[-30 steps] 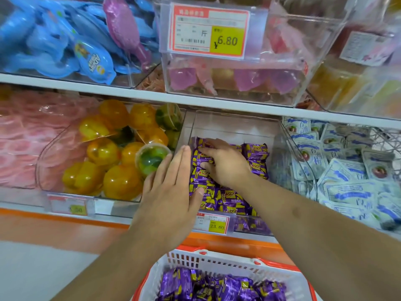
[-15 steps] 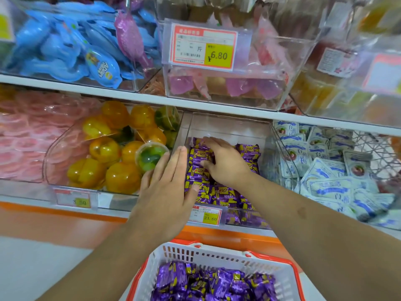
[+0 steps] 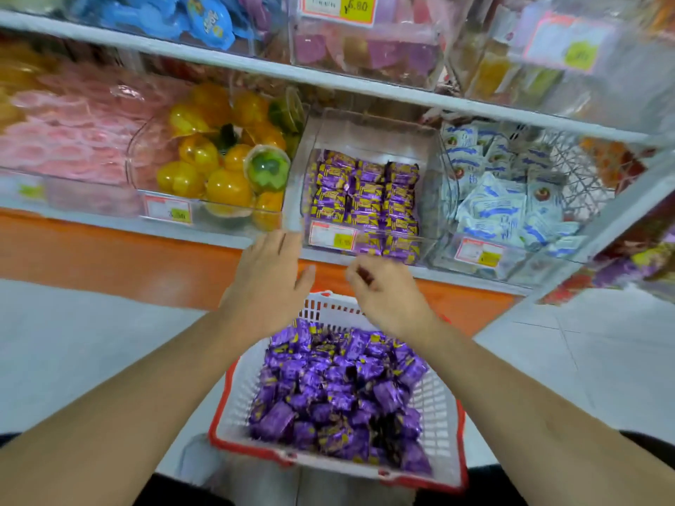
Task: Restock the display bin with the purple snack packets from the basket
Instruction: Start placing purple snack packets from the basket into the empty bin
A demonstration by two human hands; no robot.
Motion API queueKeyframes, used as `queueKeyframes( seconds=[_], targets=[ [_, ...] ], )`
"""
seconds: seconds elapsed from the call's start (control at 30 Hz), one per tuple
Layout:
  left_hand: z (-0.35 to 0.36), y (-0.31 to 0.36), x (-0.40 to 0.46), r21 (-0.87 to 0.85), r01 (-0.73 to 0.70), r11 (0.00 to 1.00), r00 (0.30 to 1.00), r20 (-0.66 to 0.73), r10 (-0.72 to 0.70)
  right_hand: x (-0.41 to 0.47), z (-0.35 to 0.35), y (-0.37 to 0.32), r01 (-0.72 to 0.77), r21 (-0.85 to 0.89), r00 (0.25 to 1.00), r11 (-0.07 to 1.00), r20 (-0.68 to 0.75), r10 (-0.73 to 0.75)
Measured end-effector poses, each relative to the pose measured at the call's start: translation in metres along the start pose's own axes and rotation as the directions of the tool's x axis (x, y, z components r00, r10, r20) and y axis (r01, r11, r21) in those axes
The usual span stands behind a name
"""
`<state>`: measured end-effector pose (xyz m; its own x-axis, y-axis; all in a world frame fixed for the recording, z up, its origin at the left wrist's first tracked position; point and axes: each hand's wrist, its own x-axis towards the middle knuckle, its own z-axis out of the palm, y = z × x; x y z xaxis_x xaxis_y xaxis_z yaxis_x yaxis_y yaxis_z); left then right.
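Both hands hover mid-frame between shelf and basket, holding nothing. Left hand [image 3: 268, 275] grip open, fingers straight. Right hand [image 3: 383, 290] grip loosely curled, empty. Purple snack packets [image 3: 339, 392] fill the basket [image 3: 436, 407] at lower centre; more sit in the clear display bin [image 3: 369, 136] at centre.

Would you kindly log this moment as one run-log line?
left hand: open, empty | right hand: loosely curled, empty | both above basket | display bin: partly filled | purple packets remain in basket
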<state>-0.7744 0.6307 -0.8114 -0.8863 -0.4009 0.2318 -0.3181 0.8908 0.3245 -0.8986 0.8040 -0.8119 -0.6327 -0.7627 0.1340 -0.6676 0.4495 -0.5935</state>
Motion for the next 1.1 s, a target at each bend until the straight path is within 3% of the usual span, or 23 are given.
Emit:
queueKeyframes(
  seconds=[0.13,0.37,0.47,0.6,0.7,0.8,0.87,0.97,1.1],
  targets=[
    [0.056,-0.024,-0.038,0.001,0.1,0.995,0.962,0.256,-0.097,-0.043,0.057,0.035,-0.255,-0.015,0.932,0.967,0.262,0.25],
    [0.123,-0.068,-0.072,0.074,0.406,0.911,0.806,0.441,-0.395,-0.048,0.131,0.06,-0.338,-0.031,0.804,0.941,0.51,0.306],
    [0.145,-0.077,-0.077,0.037,0.496,0.867,0.775,0.432,-0.461,-0.028,0.159,0.067,-0.357,-0.031,0.803,0.934,0.501,0.324],
    [0.158,-0.079,-0.08,0.057,0.484,0.873,0.79,0.401,-0.464,0.005,0.203,0.071,-0.397,0.089,0.821,0.913,0.48,0.31],
    [0.158,-0.082,-0.078,0.039,0.486,0.873,0.784,0.422,-0.455,0.026,0.246,0.086,-0.369,-0.032,0.784,0.929,0.526,0.33],
    [0.157,-0.081,-0.079,0.036,0.479,0.877,0.794,0.408,-0.451,0.038,0.288,0.1,-0.336,-0.203,0.701,0.92,0.599,0.388],
    [0.157,-0.08,-0.079,0.047,0.477,0.878,0.797,0.399,-0.454,0.039,0.293,0.096,-0.34,-0.253,0.697,0.906,0.579,0.423],
    [0.155,-0.076,-0.078,0.057,0.481,0.875,0.794,0.396,-0.462,0.031,0.276,0.089,-0.415,-0.162,0.772,0.895,0.458,0.44],
    [0.15,-0.074,-0.074,0.042,0.51,0.859,0.762,0.441,-0.474,0.022,0.226,0.079,-0.472,0.128,0.834,0.873,0.386,0.394]
  ],
)
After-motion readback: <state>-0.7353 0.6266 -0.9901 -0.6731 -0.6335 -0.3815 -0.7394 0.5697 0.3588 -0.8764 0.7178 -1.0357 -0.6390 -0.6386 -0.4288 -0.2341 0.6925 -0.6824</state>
